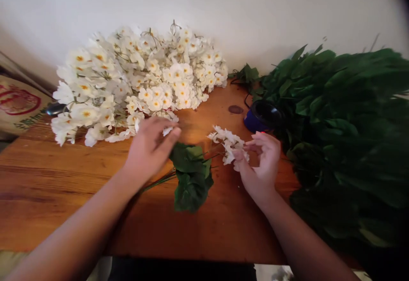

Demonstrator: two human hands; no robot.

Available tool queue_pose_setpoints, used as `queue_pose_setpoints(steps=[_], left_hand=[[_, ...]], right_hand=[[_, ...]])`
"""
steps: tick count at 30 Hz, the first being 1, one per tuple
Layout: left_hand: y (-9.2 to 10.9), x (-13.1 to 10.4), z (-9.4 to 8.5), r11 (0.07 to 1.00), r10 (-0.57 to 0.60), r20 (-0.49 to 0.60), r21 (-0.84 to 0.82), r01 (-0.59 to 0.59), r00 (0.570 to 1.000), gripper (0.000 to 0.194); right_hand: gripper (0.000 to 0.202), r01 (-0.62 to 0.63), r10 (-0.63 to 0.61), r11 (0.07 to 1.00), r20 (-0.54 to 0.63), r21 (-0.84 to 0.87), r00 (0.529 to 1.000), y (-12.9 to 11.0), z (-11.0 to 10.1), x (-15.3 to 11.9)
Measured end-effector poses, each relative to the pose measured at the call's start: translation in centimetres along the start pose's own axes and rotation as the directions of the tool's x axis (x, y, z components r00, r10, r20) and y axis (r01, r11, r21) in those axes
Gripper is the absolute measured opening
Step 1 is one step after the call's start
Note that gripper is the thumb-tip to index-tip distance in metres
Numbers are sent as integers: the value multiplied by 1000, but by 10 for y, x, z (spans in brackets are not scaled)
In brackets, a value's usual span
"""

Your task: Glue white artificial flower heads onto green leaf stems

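Note:
My left hand [151,147] is closed, thumb toward the fingers, with a bit of white artificial flower [168,131] showing between them. Just below it lies a bunch of green artificial leaves [191,179] on thin stems that point to the left. A small cluster of white artificial flowers [227,140] sits right of the leaves, its thin stems reaching toward them. My right hand [262,162] has its thumb and curled fingers around the right end of this cluster; the exact contact is partly hidden.
A large heap of white flowers with yellow centres [153,76] lies along the wall. Green leaves [345,136] pile up on the right. Between them stands a small blue pot-like device [255,119] with a dark top. A printed sack [21,102] is at the far left of the wooden table [64,179].

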State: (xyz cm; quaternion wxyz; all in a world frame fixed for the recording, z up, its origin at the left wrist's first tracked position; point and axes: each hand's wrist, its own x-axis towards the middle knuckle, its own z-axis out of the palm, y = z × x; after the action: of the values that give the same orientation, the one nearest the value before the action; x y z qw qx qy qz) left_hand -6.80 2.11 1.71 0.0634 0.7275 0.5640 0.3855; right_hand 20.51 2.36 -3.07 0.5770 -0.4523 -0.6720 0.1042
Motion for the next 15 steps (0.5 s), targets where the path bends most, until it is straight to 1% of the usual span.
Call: queue_pose_setpoints(steps=[1, 2, 3, 4, 6, 7, 9, 11, 12, 14, 15], left_hand=[[-10, 5, -3, 993, -14, -76, 116, 23, 997, 31], [-19, 10, -5, 973, -18, -102, 228, 41, 995, 36], [-28, 15, -5, 948, -15, -78, 317, 39, 997, 40], [-34, 18, -5, 923, -2, -24, 384, 11, 1000, 43], [-42, 21, -2, 883, 37, 98, 462, -79, 994, 46], [-44, 21, -1, 867, 51, 131, 486, -109, 990, 45], [-45, 20, -1, 847, 84, 129, 513, -139, 988, 39], [-41, 18, -7, 852, 146, 60, 500, -156, 987, 33], [-37, 16, -12, 864, 190, 4, 474, -169, 982, 31], [-20, 12, -26, 899, 277, -142, 387, -204, 950, 26], [-6, 7, -34, 914, 313, -225, 335, -228, 923, 23]], right_hand=[[60, 9, -8, 1000, -27, 14, 1000, 1, -1, 1], [58, 18, -17, 1000, -46, 25, 999, 1, -1, 1], [56, 27, -25, 999, -59, 34, 998, 0, -1, 2], [53, 33, -31, 999, -63, 39, 998, -1, -1, 2], [48, 44, -42, 998, -55, 41, 998, -3, 0, 1], [45, 52, -50, 998, -50, 39, 997, -4, -1, 1], [38, 66, -64, 997, -53, 37, 997, -5, -3, 3], [29, 58, -53, 997, -86, 56, 995, -7, -8, 5], [26, 39, -29, 995, -116, 88, 993, -9, -12, 7], [23, -9, 47, 975, -165, 224, 985, -21, -21, 10], [26, -31, 89, 945, -166, 325, 982, -31, -25, 9]])
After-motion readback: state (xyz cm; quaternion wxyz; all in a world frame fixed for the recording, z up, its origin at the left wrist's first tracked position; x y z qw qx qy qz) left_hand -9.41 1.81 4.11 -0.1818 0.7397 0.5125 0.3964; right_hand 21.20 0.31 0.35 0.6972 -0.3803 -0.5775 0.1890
